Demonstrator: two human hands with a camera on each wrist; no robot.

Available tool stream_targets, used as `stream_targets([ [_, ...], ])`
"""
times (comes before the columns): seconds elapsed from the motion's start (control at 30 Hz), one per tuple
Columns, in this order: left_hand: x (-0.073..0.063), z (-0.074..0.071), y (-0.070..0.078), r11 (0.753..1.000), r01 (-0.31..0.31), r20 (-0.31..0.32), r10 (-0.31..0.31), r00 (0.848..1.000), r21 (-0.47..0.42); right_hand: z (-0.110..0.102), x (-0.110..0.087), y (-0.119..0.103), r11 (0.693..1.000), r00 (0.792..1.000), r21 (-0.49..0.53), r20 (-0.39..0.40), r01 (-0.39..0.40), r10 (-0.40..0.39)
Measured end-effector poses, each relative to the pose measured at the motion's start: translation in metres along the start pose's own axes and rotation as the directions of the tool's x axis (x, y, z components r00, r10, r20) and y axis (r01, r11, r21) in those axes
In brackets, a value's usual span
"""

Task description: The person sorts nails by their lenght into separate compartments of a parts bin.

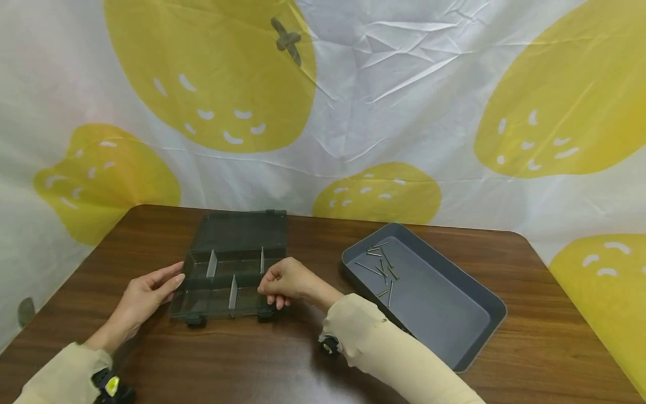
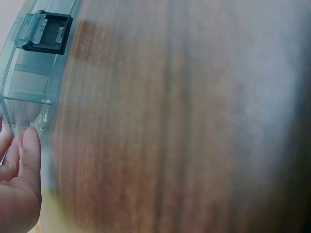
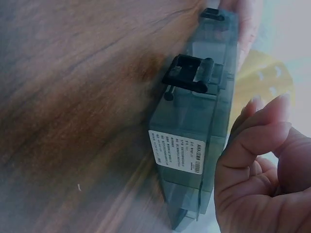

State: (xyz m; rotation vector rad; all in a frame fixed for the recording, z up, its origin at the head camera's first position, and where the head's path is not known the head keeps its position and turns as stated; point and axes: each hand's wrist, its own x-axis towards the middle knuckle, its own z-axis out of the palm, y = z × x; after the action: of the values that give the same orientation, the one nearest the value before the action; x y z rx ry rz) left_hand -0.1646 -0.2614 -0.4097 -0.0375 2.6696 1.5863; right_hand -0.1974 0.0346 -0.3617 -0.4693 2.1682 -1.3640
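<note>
A translucent dark compartment box (image 1: 212, 294) lies on the table with its lid (image 1: 239, 231) folded back. Upright dividers (image 1: 233, 292) split its inside. My left hand (image 1: 146, 294) grips the left side of the box; in the left wrist view its fingertips (image 2: 30, 138) meet the corner, partly seen through the plastic. Over the front right compartment hovers my right hand (image 1: 287, 283), fingers curled, thumb and forefinger together. In the right wrist view no object shows between those fingertips (image 3: 272, 131). To the right, a grey tray (image 1: 469, 320) holds several screws or nails (image 1: 386, 269).
Black latches (image 1: 195, 321) jut from the front of the box, and a white label (image 3: 177, 151) is on its side. The wooden table (image 1: 242, 365) ends at a fabric backdrop (image 1: 353, 112) with yellow fruit shapes. The tray sits at an angle beside the right forearm.
</note>
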Motion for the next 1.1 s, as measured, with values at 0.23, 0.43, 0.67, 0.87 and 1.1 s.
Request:
stream_targets([
  [0.23, 0.0, 0.0, 0.0, 1.0, 0.002, 0.003, -0.002, 1.0, 0.002, -0.021, -0.01, -0.006, 0.992, 1.0, 0.124, -0.021, 0.019, -0.017],
  [0.43, 0.0, -0.001, 0.001, 1.0, -0.002, 0.004, 0.002, 1.0, 0.009, -0.057, -0.026, -0.01, 0.987, 0.994, 0.158, -0.112, 0.02, -0.003],
  [0.67, -0.001, -0.001, 0.0, 1.0, -0.002, -0.002, 0.002, 1.0, 0.009, -0.105, -0.048, 0.009, 0.984, 0.978, 0.179, -0.2, -0.021, 0.057],
  [0.87, 0.0, 0.0, -0.001, 1.0, -0.005, -0.01, 0.005, 1.0, 0.012, -0.146, -0.069, 0.04, 0.987, 0.966, 0.141, -0.237, -0.072, 0.105],
  [1.1, -0.001, 0.0, -0.001, 1.0, -0.008, -0.008, 0.008, 1.0, 0.001, -0.178, -0.091, 0.071, 0.988, 0.969, 0.076, -0.197, -0.135, 0.148],
])
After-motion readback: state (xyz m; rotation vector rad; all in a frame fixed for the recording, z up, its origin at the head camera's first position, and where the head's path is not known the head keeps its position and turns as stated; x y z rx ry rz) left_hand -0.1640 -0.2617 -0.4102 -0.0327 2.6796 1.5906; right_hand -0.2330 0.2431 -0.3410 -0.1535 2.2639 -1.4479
